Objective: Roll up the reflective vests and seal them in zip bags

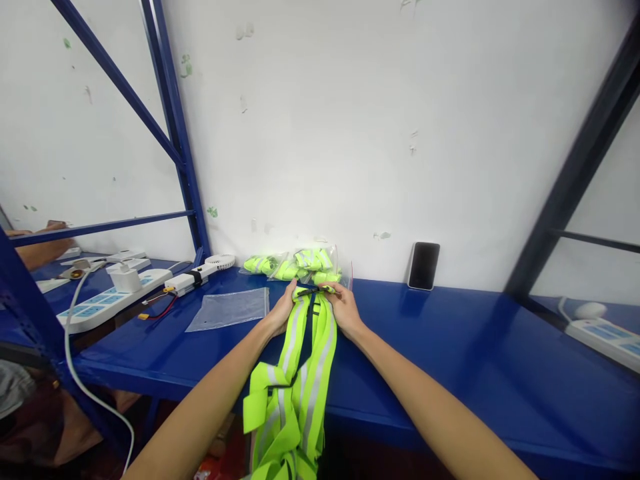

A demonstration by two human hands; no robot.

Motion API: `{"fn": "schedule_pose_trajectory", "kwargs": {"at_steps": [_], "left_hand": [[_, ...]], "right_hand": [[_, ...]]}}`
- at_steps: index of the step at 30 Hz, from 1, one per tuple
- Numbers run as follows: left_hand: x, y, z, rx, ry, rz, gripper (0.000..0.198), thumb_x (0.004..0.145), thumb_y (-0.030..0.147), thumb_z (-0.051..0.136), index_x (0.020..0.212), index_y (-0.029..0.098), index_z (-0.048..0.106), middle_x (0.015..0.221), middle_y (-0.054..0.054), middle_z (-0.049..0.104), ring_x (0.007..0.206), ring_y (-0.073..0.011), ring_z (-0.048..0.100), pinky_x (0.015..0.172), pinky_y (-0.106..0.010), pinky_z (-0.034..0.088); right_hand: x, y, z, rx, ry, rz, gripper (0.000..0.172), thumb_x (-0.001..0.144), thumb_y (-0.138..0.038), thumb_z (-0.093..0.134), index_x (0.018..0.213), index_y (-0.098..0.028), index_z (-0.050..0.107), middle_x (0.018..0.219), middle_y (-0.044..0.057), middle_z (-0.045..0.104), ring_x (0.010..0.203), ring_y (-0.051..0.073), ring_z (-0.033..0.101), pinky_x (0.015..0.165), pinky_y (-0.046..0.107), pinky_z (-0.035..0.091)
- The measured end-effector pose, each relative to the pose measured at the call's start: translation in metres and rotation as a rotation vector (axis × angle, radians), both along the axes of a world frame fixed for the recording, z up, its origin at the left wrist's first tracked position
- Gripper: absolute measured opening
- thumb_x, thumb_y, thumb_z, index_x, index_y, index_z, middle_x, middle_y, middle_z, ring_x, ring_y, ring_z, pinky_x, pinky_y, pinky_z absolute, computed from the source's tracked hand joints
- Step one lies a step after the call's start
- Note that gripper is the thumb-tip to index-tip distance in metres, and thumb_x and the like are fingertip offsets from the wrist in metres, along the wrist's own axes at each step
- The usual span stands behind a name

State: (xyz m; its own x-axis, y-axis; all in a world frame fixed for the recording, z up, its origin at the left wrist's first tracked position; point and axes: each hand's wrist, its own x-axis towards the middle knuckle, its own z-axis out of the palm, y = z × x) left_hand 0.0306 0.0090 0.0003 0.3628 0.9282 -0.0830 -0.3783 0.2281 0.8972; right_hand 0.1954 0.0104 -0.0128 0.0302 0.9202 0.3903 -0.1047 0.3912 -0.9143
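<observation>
Between my two hands is a neon-yellow reflective strap vest point(320, 360) with silver stripes and black buckles. Its straps run down over the table's front edge in a loose bundle. My left hand point(283, 309) grips the upper left end, and my right hand point(345, 310) pinches the upper right end beside a black buckle. Just beyond the hands, several folded neon-yellow vests in clear bags point(300, 263) lie against the wall. A flat clear zip bag point(230, 310) rests left of my left hand.
On the blue table point(425, 360), a black phone point(425, 266) leans against the wall at right. To the left lie a small white fan point(220, 262), a battery with wires point(183, 283) and a power strip point(115, 300). Blue metal posts point(183, 147) stand at both sides.
</observation>
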Motion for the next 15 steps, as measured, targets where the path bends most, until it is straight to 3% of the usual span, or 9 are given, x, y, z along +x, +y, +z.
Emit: {"fn": "schedule_pose_trajectory", "kwargs": {"at_steps": [6,8,12,15], "left_hand": [[-0.007,0.014,-0.007,0.083,0.011,0.084,0.033,0.080,0.041,0.067,0.092,0.010,0.067,0.078,-0.011,0.073,0.068,-0.0211,0.069,0.072,-0.033,0.055],[-0.008,0.017,-0.009,0.122,-0.028,0.043,0.027,0.080,0.031,0.068,0.095,0.009,0.067,0.084,-0.012,0.073,0.074,-0.0213,0.069,0.076,-0.033,0.054],[-0.010,0.024,-0.013,0.176,-0.003,0.021,0.030,0.075,0.024,0.071,0.101,0.009,0.067,0.089,-0.011,0.073,0.079,-0.0226,0.069,0.077,-0.033,0.053],[-0.014,0.027,-0.013,0.160,0.140,0.002,0.038,0.069,0.020,0.074,0.105,0.009,0.066,0.080,-0.007,0.073,0.067,-0.0210,0.067,0.068,-0.031,0.052]], "right_hand": [[0.000,0.002,0.001,-0.203,0.330,0.232,0.028,0.068,-0.032,0.057,0.085,-0.015,0.072,0.081,0.006,0.072,0.080,0.024,0.066,0.075,0.034,0.052],[0.001,0.003,0.003,-0.198,0.352,0.235,0.032,0.066,-0.030,0.061,0.094,-0.017,0.071,0.087,0.005,0.073,0.083,0.024,0.067,0.076,0.034,0.053],[0.005,0.010,-0.002,-0.165,0.321,0.179,0.070,0.060,-0.018,0.068,0.128,-0.029,0.052,0.104,0.001,0.071,0.090,0.023,0.068,0.078,0.036,0.054],[0.009,0.015,-0.006,-0.101,0.221,0.108,0.061,0.059,-0.016,0.067,0.119,-0.023,0.057,0.106,0.005,0.071,0.091,0.024,0.068,0.079,0.037,0.054]]}}
